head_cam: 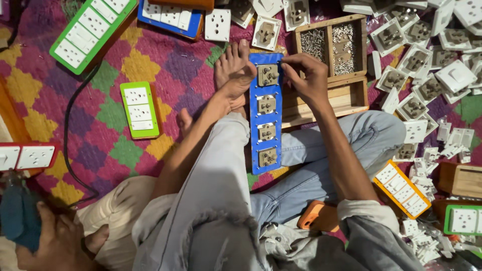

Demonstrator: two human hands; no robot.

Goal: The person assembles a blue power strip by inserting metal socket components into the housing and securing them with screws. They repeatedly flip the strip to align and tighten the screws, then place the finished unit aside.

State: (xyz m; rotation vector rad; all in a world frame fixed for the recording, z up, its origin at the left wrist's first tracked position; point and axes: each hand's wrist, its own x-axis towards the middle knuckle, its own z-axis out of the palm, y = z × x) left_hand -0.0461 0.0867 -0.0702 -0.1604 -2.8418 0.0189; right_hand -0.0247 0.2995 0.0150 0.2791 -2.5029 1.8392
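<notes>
At frame centre: long blue plastic plate with four socket modules [266, 115], long axis vertical, resting on the person's leg.
Left hand [240, 80]: gripping plate's upper left edge.
Right hand [306, 75]: fingertips pinched narrow at top module's right edge; held item too small to tell.
Upper right: wooden tray of screws [331, 42], just beyond right hand.

Screw box [331, 60] behind socket strip [266, 113], between hands.

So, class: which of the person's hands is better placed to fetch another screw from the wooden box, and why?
Right. The right hand pinches at the top socket of the blue panel, right beside the wooden screw box. The left hand steadies the panel's far edge, with the panel between it and the box.
</notes>
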